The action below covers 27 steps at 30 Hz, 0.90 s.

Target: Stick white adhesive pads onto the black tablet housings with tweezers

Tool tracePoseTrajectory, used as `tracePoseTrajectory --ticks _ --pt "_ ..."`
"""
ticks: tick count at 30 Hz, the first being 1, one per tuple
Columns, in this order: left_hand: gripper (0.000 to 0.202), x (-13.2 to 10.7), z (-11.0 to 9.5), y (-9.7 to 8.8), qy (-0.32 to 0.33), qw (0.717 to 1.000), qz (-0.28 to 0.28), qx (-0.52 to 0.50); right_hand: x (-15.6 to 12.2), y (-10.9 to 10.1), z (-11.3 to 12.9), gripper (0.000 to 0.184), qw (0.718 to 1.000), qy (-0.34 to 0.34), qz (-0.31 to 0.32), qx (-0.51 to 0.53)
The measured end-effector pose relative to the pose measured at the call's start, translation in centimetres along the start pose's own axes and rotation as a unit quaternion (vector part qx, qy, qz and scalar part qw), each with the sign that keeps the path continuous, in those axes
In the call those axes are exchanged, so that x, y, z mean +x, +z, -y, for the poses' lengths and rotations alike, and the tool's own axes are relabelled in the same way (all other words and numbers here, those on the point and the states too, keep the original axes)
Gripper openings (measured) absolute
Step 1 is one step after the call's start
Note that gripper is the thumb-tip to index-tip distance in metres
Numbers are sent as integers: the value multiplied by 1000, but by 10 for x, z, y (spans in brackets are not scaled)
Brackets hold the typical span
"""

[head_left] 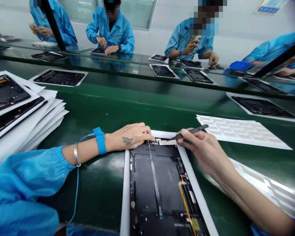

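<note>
An open tablet housing (153, 177) with black inner parts lies on a white sheet (125, 203) in front of me. At its top left edge rests my left hand (134, 136), its fingers bent and pressed together; whatever they pinch is too small to make out. My right hand (201, 146) grips black tweezers (195, 129) near the top right corner. The tweezers' tip points at a pale strip (167, 142) lying along the housing's top edge. A blue wrist strap (99, 141) with a cord is on my left wrist.
Stacked tablet housings with white sheets (51, 111) stand at the left. Sticker sheets (243, 131) lie at the right on the green table (100, 108). More housings (60, 77) lie farther back. Across a raised ledge, several people in blue jackets (124, 31) are seated.
</note>
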<state>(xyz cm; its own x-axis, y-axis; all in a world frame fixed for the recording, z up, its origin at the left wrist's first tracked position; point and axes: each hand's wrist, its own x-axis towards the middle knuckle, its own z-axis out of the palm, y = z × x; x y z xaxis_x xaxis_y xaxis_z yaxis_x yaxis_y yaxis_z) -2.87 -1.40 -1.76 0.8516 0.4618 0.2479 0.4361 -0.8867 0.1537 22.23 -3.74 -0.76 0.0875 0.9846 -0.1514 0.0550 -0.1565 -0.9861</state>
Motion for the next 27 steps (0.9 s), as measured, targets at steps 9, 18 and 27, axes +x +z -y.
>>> tracePoseTrajectory --ticks 9,18,27 --pt "29 0 -1 -2 -4 1000 10 4 2 0 -1 41 1000 -5 4 5" --pt "31 0 -3 -5 -5 1000 12 4 2 0 -3 42 1000 -13 9 17" --pt "41 1 2 0 -12 1000 27 -4 5 -1 -8 45 997 -61 25 -35"
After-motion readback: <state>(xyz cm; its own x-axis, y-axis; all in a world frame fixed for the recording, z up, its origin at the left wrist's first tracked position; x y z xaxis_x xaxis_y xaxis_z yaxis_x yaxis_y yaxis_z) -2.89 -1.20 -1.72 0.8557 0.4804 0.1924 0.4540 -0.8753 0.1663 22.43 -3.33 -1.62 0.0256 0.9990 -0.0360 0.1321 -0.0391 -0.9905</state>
